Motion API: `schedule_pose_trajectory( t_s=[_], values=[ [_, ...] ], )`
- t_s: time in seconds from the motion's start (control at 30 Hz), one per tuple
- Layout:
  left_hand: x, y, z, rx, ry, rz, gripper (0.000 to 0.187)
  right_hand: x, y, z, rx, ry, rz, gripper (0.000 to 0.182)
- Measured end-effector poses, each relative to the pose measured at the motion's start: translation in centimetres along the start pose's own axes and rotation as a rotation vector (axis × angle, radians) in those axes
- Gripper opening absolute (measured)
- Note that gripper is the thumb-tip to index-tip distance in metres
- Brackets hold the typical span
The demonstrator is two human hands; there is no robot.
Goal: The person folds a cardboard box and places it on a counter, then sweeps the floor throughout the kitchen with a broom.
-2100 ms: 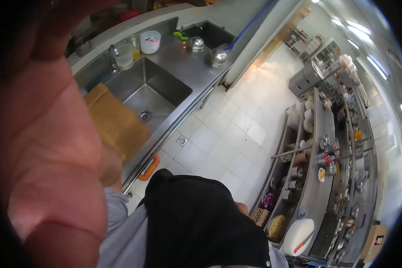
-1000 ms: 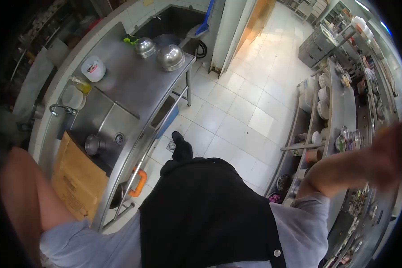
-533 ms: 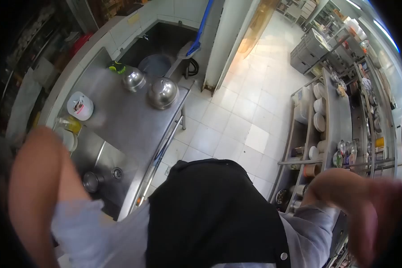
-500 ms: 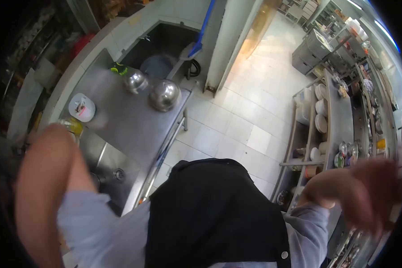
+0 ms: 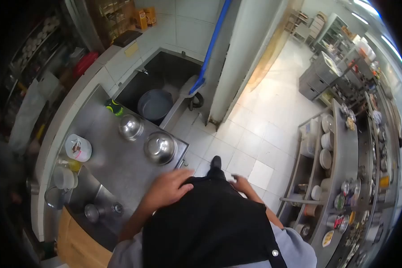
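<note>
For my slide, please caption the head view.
Left hand and right hand beside apron; overturned metal bowls on steel counter.

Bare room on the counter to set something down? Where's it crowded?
Free: the middle of the counter, bordered by the white tub, the two metal bowls and the sink, with the left hand near its front edge. Crowded: the far end, holding those bowls and a green-and-black item, and the shelving at right, loaded with dishes.

Two hands (image 5: 169, 187); two upturned steel bowls (image 5: 160, 148); two sinks (image 5: 174, 67); one grey basin (image 5: 157, 115); one blue pole (image 5: 215, 40); one black shoe (image 5: 216, 161).
</note>
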State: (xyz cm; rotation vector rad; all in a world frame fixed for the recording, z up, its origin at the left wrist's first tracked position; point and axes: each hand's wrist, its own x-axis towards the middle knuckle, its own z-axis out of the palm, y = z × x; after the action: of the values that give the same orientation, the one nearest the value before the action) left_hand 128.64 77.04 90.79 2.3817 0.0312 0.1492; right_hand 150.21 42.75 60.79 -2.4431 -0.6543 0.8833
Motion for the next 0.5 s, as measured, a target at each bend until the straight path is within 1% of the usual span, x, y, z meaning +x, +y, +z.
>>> schedule_pose_trajectory(
  t_s=[0.03,0.1,0.2,0.23,0.3,0.37,0.43,0.47,0.5],
  values=[
    [0.6,-0.4,0.5,-0.131,-0.03,-0.144,0.049,3.6,-0.8,-2.0,-0.021,0.081,-0.103,0.059],
    [2.5,-0.9,0.5,-0.393,-0.052,-0.435,0.05,10.1,-5.3,-7.1,0.091,0.026,-0.1,0.063],
    [6.2,0.5,-0.1,0.038,0.246,-0.374,0.05,21.0,-8.5,-10.9,-0.024,-0.066,-0.296,0.06],
    [7.3,1.3,0.4,0.028,0.265,-0.406,0.05,24.2,-9.5,-12.1,-0.064,-0.089,-0.376,0.059],
    [10.2,2.5,1.2,0.019,0.311,-0.453,0.05,30.2,-11.6,-13.8,-0.191,-0.182,-0.429,0.058],
    [11.9,3.2,1.8,-0.249,0.292,-0.533,0.054,34.0,-14.0,-16.2,-0.197,-0.281,-0.43,0.059],
    [13.1,4.2,2.5,-0.563,0.309,-0.624,0.059,38.7,-14.3,-16.4,-0.302,-0.299,-0.492,0.059],
    [13.2,4.7,2.8,-0.616,0.336,-0.612,0.067,40.8,-14.0,-15.9,-0.332,-0.292,-0.485,0.058],
    [13.3,5.3,3.0,-0.607,0.341,-0.601,0.068,43.1,-12.6,-14.6,-0.318,-0.288,-0.515,0.058]
  ],
)
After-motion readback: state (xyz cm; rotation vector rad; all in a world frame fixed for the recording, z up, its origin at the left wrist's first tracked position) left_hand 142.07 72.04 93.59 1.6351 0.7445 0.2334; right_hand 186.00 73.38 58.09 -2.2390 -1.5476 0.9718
